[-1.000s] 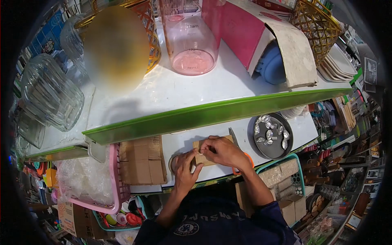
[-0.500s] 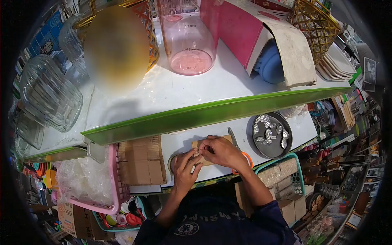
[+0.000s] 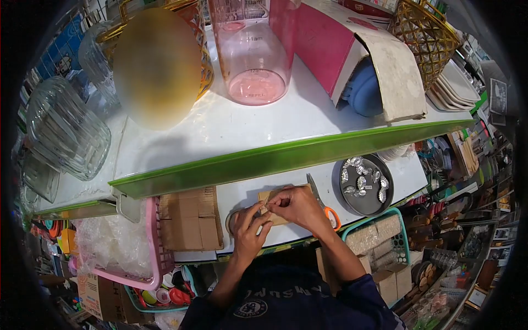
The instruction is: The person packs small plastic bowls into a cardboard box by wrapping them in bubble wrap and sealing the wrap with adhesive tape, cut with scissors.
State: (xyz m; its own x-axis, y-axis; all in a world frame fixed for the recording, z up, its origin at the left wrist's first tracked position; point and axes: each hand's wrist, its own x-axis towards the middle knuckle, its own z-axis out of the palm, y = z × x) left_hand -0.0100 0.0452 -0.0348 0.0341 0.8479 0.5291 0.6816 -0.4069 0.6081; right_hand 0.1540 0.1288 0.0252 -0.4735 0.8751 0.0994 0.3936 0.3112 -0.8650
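Observation:
My left hand (image 3: 251,228) and my right hand (image 3: 300,209) meet at the fingertips over a small brown cardboard piece (image 3: 280,220) on the white lower counter. Both are closed in a pinch; whatever lies between the fingers is too small to make out. Beside my left hand, partly covered by it, is what looks like a roll of tape (image 3: 230,222). Scissors with orange handles (image 3: 333,217) lie just right of my right hand, blades pointing away. Farther right, a dark round pan (image 3: 360,205) holds several crumpled silver foil pieces (image 3: 361,182).
A green-edged shelf (image 3: 291,151) overhangs the counter, bearing a clear pink bottle (image 3: 256,88), a pink box (image 3: 324,44) and glass jars (image 3: 69,129). Flattened cardboard (image 3: 190,220) and a pink basket (image 3: 157,247) are left; a teal basket (image 3: 404,231) stands right.
My right hand has shifted slightly left and down, its fingers still meeting those of my left hand. More of the scissors' orange handle shows. The view has tilted very slightly.

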